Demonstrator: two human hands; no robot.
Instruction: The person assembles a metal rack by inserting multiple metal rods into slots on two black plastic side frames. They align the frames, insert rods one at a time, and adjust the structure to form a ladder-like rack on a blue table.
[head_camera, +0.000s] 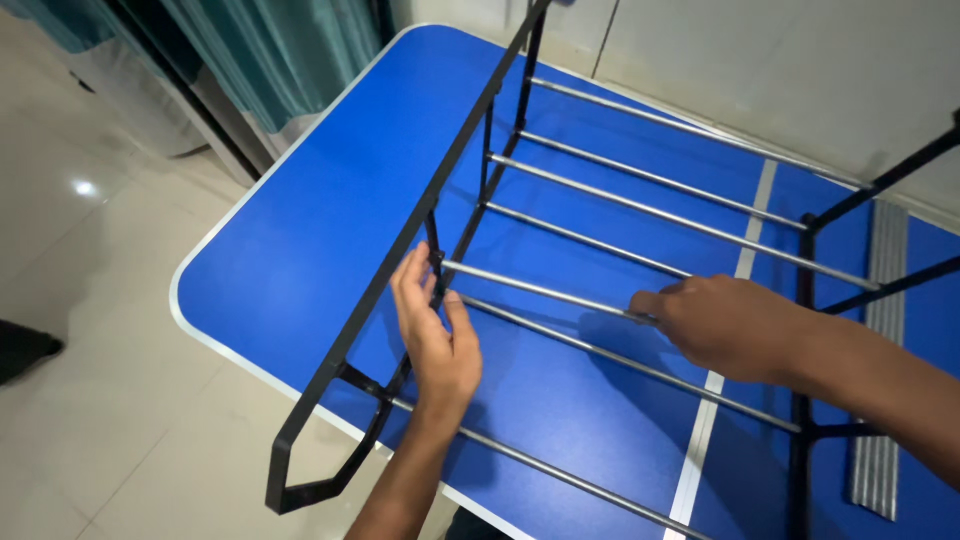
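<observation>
A rack of black plastic side frames and several silver metal rods lies on a blue folding table (320, 230). My left hand (435, 335) pinches the left black side frame (385, 270) where a silver rod (545, 292) enters its socket. My right hand (715, 322) is closed around that same rod further right, near the middle of the rack. The right black side frame (805, 330) stands behind my right forearm. More rods span the two frames above and below the held one.
A bundle of loose silver rods (885, 300) lies on the table at the right edge. A pale strip (745, 250) runs across the tabletop. Teal curtains (270, 50) hang at top left over a white tiled floor (90, 300).
</observation>
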